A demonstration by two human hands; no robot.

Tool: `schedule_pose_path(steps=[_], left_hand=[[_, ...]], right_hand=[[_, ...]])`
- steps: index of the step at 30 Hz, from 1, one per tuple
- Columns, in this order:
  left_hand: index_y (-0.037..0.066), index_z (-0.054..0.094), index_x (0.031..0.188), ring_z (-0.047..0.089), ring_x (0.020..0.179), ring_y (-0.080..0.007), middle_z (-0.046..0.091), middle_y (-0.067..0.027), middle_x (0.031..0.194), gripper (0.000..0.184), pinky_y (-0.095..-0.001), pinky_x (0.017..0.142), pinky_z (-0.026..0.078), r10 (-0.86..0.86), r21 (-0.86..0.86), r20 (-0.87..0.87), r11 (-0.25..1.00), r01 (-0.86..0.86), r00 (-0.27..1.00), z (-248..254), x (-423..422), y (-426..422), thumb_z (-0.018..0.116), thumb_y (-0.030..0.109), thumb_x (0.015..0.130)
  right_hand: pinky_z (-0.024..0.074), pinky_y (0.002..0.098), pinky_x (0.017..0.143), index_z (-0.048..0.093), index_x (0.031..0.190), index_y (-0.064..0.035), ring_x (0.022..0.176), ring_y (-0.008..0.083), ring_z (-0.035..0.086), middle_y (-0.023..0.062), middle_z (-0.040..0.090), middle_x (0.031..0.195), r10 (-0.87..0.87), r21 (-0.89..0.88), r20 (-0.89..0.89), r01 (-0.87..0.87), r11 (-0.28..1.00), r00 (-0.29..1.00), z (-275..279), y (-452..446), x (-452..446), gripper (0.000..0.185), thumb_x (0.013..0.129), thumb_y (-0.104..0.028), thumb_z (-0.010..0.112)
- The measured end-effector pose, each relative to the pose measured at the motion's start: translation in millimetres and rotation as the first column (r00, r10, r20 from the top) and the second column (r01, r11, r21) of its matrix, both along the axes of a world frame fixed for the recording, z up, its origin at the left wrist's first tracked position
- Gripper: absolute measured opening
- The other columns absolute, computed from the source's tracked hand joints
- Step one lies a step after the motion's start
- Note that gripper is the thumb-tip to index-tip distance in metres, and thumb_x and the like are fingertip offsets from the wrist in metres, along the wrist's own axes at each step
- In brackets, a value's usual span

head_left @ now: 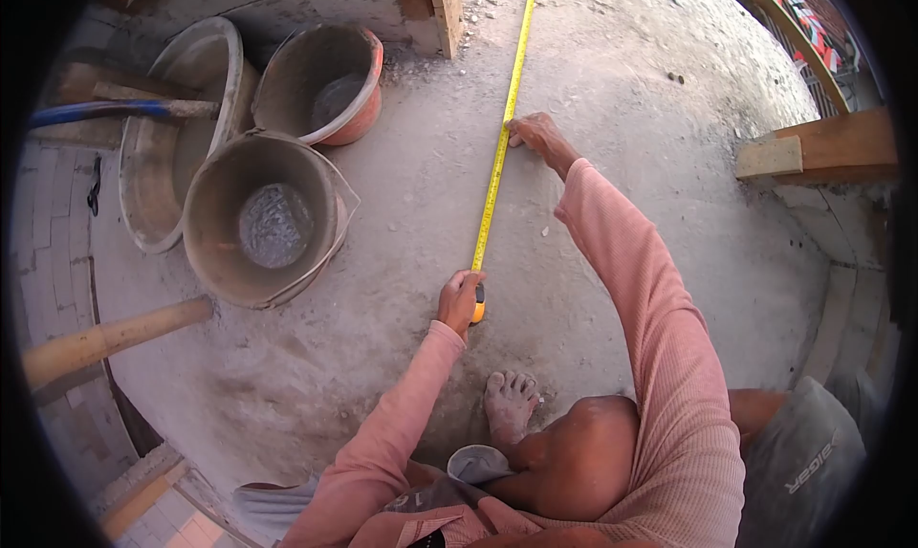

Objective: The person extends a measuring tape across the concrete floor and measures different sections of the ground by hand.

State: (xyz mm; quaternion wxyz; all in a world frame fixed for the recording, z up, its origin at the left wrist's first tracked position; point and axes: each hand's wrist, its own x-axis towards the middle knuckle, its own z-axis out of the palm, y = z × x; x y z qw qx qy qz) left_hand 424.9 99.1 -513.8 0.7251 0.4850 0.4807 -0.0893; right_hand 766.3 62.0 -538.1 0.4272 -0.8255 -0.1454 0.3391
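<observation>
A yellow tape measure blade runs away from me across the rough concrete floor and out of view at the top. My left hand is closed around the tape measure's orange and black case, just in front of my bare foot. Farther along, my right hand has its fingers closed at the blade's right edge, thumb and fingertips against it. The exact grip of those fingertips is partly hidden by the hand.
At the left stand a grey bucket with a wire handle, a reddish bucket and a long tub with a blue-handled tool. Wooden posts rise left and right. Low block walls edge the floor.
</observation>
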Motion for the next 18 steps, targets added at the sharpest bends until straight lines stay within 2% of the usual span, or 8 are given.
schedule_pose_path(steps=[1, 4, 10, 13, 18], left_hand=[[0.002, 0.067, 0.103, 0.050, 0.081, -0.0088, 0.060, -0.0003, 0.087, 0.029, -0.0248, 0.075, 0.043, 0.002, 0.008, -0.010, 1.000, -0.002, 1.000, -1, 1, -1, 0.060, 0.027, 0.092], [0.001, 0.067, 0.104, 0.051, 0.083, -0.0096, 0.061, -0.0013, 0.088, 0.030, -0.0253, 0.076, 0.044, -0.016, 0.039, -0.015, 0.999, 0.016, 1.000, -4, 0, -1, 0.061, 0.027, 0.092], [0.000, 0.065, 0.106, 0.052, 0.084, -0.0100, 0.062, -0.0023, 0.089, 0.031, -0.0262, 0.077, 0.044, -0.026, 0.060, -0.022, 0.998, 0.027, 0.999, -2, 3, -1, 0.061, 0.028, 0.091], [0.000, 0.066, 0.105, 0.052, 0.083, -0.0102, 0.062, -0.0023, 0.089, 0.031, -0.0262, 0.076, 0.044, -0.037, 0.083, -0.014, 0.996, 0.038, 0.999, -4, 2, -1, 0.061, 0.028, 0.092], [0.001, 0.066, 0.102, 0.051, 0.079, -0.0100, 0.060, -0.0015, 0.085, 0.030, -0.0265, 0.073, 0.044, -0.024, 0.090, -0.025, 0.996, 0.026, 0.999, -5, 4, -3, 0.061, 0.028, 0.092]], right_hand=[[0.0454, 0.0316, 0.062, 0.072, 0.087, -0.0034, 0.066, 0.0153, 0.060, 0.0039, 0.071, 0.075, -0.029, 0.012, -0.038, 0.029, 1.000, 0.999, 2, 1, -1, 0.029, 0.088, -0.031, 0.065], [0.0526, 0.0328, 0.072, 0.072, 0.086, -0.0016, 0.073, 0.0204, 0.068, 0.0081, 0.073, 0.078, -0.077, -0.107, -0.042, 0.072, 0.992, 0.996, 15, 4, -6, 0.028, 0.090, -0.027, 0.060], [0.0520, 0.0326, 0.071, 0.072, 0.084, -0.0014, 0.071, 0.0190, 0.067, 0.0072, 0.071, 0.073, -0.033, -0.076, -0.013, 0.031, 0.997, 0.999, 14, 4, -5, 0.029, 0.088, -0.028, 0.062], [0.0518, 0.0328, 0.070, 0.073, 0.083, -0.0021, 0.070, 0.0193, 0.067, 0.0065, 0.071, 0.074, -0.096, -0.150, -0.036, 0.090, 0.985, 0.995, 15, 5, -6, 0.029, 0.087, -0.029, 0.063], [0.0515, 0.0334, 0.069, 0.073, 0.081, -0.0029, 0.069, 0.0189, 0.066, 0.0057, 0.071, 0.073, -0.100, -0.128, -0.045, 0.094, 0.987, 0.994, 15, 5, -6, 0.029, 0.087, -0.029, 0.063]])
